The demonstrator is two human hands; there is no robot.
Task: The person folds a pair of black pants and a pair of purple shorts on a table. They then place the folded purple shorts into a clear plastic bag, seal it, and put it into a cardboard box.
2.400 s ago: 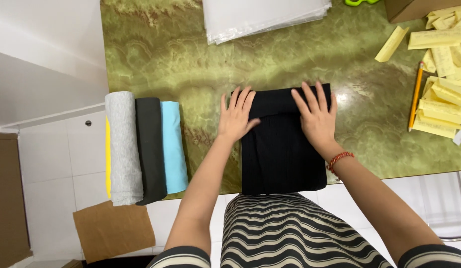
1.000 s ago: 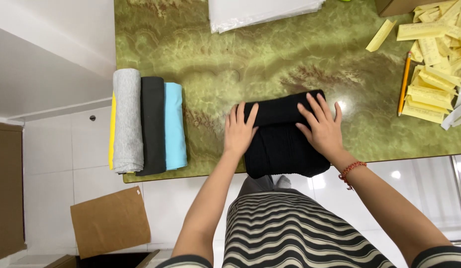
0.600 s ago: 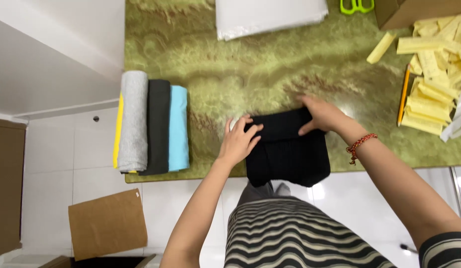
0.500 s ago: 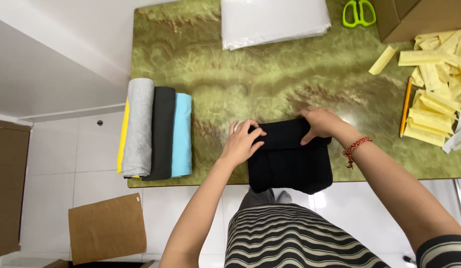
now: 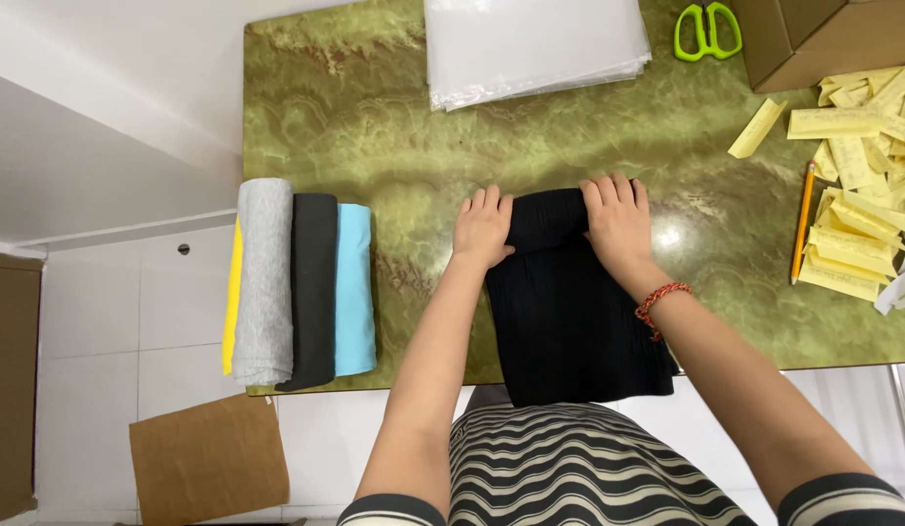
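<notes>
**Both hands on a rolled edge of black cloth**

A black ribbed cloth [image 5: 574, 321] lay on the green marbled table [image 5: 375, 127], its near end hanging over the table's front edge. The left hand [image 5: 484, 229] and right hand [image 5: 616, 219] each curled their fingers over the cloth's far end, gripping a rolled fold there. Left of the cloth lay four rolled fabrics side by side: yellow [image 5: 231, 297], grey [image 5: 263, 282], dark charcoal [image 5: 312, 290] and light blue [image 5: 354, 290]. Beyond the cloth sat a stack of clear plastic sheets [image 5: 535, 44] and green-handled scissors [image 5: 707, 29]. Right of the cloth were a pencil [image 5: 801, 222] and pale yellow paper strips [image 5: 857, 175].
</notes>
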